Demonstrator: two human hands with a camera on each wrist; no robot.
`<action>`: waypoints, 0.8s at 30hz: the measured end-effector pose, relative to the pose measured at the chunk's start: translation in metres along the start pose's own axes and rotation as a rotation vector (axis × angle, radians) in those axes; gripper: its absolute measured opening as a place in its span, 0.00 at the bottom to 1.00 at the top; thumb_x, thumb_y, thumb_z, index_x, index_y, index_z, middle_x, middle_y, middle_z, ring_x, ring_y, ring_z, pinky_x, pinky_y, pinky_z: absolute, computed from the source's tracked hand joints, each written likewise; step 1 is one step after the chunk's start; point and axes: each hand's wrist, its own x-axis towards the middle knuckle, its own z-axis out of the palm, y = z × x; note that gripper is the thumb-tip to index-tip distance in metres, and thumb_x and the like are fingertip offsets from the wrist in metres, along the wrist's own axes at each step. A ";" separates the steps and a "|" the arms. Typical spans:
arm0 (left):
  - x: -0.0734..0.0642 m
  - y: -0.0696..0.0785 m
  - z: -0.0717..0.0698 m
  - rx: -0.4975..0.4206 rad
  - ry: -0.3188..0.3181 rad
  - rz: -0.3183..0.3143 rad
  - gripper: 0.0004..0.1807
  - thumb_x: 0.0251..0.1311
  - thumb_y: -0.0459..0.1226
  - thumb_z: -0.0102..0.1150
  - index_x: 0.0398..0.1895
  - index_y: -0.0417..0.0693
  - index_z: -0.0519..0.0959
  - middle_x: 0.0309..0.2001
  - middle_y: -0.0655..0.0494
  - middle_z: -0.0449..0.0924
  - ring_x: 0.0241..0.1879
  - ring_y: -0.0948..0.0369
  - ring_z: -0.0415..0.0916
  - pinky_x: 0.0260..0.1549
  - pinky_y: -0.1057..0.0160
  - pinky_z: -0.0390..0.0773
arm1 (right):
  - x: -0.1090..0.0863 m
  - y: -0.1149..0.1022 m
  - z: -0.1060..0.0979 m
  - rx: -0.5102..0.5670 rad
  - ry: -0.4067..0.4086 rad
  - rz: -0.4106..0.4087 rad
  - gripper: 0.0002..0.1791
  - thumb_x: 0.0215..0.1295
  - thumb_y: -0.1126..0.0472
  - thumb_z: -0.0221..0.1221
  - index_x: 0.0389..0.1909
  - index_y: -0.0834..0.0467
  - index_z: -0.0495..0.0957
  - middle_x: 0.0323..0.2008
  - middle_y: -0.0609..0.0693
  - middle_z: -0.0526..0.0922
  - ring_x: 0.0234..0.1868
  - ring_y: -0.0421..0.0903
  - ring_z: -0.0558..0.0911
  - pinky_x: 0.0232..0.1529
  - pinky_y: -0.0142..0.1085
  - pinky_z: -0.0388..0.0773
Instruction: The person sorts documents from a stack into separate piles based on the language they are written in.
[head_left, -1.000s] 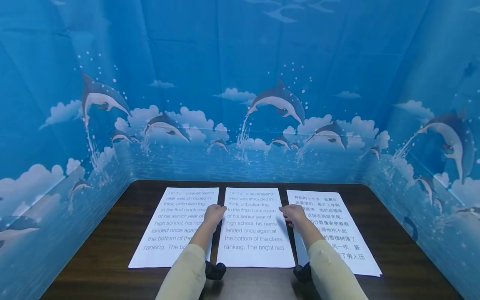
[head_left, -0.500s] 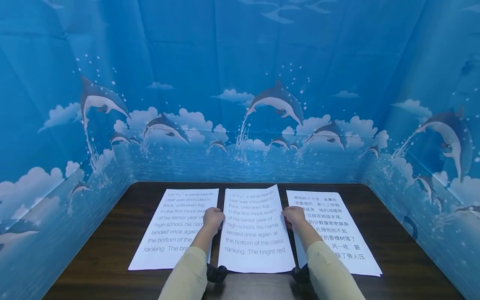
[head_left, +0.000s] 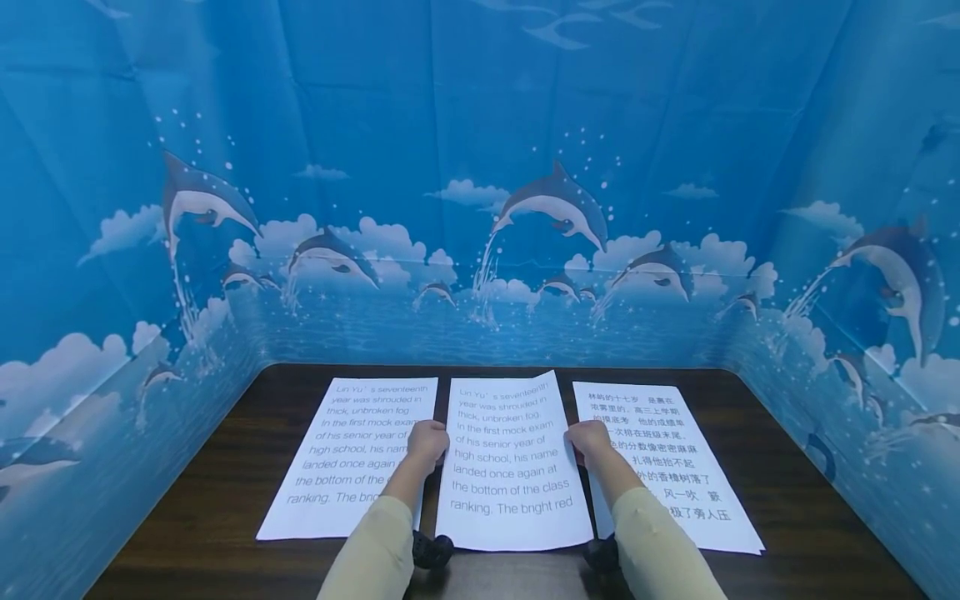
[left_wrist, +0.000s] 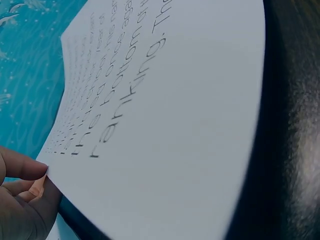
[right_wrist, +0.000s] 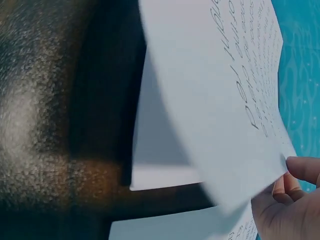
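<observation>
A sheet of paper [head_left: 504,467] printed with large English text is held up by its two long sides over the middle of the table. My left hand [head_left: 427,442] pinches its left edge between thumb and fingers, as the left wrist view shows at the hand [left_wrist: 25,192]. On the opposite edge my right hand [head_left: 588,442] does the same, thumb on top and curled fingers beneath. The sheet bows slightly, and its far right corner sticks up. Below it in the right wrist view, another white sheet [right_wrist: 155,150] lies on the table.
To the left lies a sheet with the same English text [head_left: 322,467]. On the right is a small stack of sheets with Chinese text [head_left: 708,475], partly covered by my right forearm. The dark wooden table [head_left: 187,500] is enclosed by a blue dolphin-print curtain [head_left: 480,108].
Both hands have closed on the middle sheet's edges and raised it off the surface, drawing it slightly nearer. The side papers stay where they were.
</observation>
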 end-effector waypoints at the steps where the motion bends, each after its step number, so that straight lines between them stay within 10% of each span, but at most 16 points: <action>1: 0.001 0.000 0.000 0.003 0.001 0.006 0.20 0.49 0.27 0.47 0.48 0.31 0.69 0.40 0.40 0.70 0.33 0.51 0.71 0.18 0.68 0.70 | 0.000 -0.001 0.000 -0.001 0.003 0.000 0.11 0.52 0.68 0.51 0.36 0.69 0.72 0.29 0.59 0.74 0.29 0.49 0.74 0.20 0.27 0.68; 24: 0.004 0.024 -0.040 0.032 -0.013 0.007 0.22 0.47 0.26 0.45 0.50 0.37 0.68 0.39 0.44 0.71 0.34 0.53 0.73 0.26 0.65 0.74 | -0.007 -0.035 0.011 0.031 -0.003 -0.020 0.13 0.55 0.67 0.49 0.40 0.68 0.71 0.32 0.60 0.73 0.31 0.52 0.74 0.24 0.34 0.69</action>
